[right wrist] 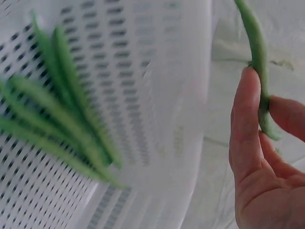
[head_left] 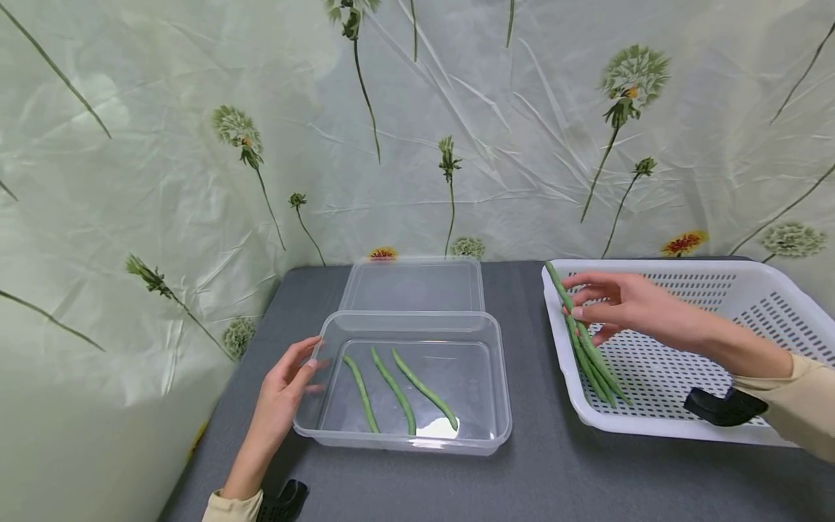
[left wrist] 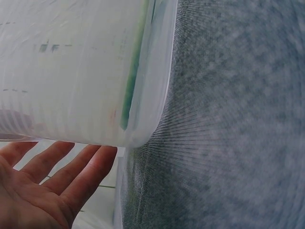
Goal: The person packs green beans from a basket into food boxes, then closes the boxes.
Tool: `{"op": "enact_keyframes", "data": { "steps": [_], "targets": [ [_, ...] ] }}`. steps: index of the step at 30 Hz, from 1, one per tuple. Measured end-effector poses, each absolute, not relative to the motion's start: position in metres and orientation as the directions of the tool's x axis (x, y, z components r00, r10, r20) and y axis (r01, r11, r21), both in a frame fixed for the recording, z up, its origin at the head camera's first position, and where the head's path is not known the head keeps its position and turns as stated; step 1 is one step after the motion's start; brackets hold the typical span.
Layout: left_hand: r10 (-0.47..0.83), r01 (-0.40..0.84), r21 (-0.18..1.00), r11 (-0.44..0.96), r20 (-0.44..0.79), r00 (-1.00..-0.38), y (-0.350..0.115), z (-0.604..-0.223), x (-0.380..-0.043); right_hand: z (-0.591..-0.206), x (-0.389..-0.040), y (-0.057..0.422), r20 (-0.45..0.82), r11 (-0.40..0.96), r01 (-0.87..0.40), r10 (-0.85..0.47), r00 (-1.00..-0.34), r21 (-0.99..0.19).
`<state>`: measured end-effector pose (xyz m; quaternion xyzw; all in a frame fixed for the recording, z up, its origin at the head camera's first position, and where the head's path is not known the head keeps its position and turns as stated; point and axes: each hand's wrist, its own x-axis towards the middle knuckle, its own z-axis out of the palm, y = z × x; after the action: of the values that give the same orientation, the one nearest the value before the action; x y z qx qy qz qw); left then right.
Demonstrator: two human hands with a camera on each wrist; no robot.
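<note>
My right hand (head_left: 626, 308) pinches one green bean (right wrist: 258, 52) between thumb and fingers, held over the left side of the white perforated basket (head_left: 659, 429). Below it in the basket lies a bunch of several green beans (head_left: 593, 370). At the left, my left hand (head_left: 283, 391) touches the left wall of a clear plastic container (head_left: 501, 377) with extended fingers, palm facing it. Three green beans (head_left: 393, 389) lie side by side, slightly slanted, on the container's floor. In the left wrist view the fingertips (left wrist: 107, 155) are right at the container's wall.
A clear lid (head_left: 412, 285) lies flat behind the container. Container, lid and basket stand on a dark grey tabletop (head_left: 528, 478). A pale curtain (head_left: 404, 196) printed with dandelions hangs along the back and left edges.
</note>
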<state>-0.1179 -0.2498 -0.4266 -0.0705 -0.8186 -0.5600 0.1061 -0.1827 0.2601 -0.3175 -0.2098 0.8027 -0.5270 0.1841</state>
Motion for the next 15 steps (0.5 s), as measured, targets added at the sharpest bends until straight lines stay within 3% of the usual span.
{"op": "enact_keyframes", "data": {
  "steps": [15],
  "targets": [
    [-0.016, 0.222, 0.902, 0.37, 0.245, -0.969, -0.25, -0.427, -0.119, -0.31, -0.186, 0.191, -0.073, 0.235, -0.085, -0.593, -0.802, -0.968]
  ]
}}
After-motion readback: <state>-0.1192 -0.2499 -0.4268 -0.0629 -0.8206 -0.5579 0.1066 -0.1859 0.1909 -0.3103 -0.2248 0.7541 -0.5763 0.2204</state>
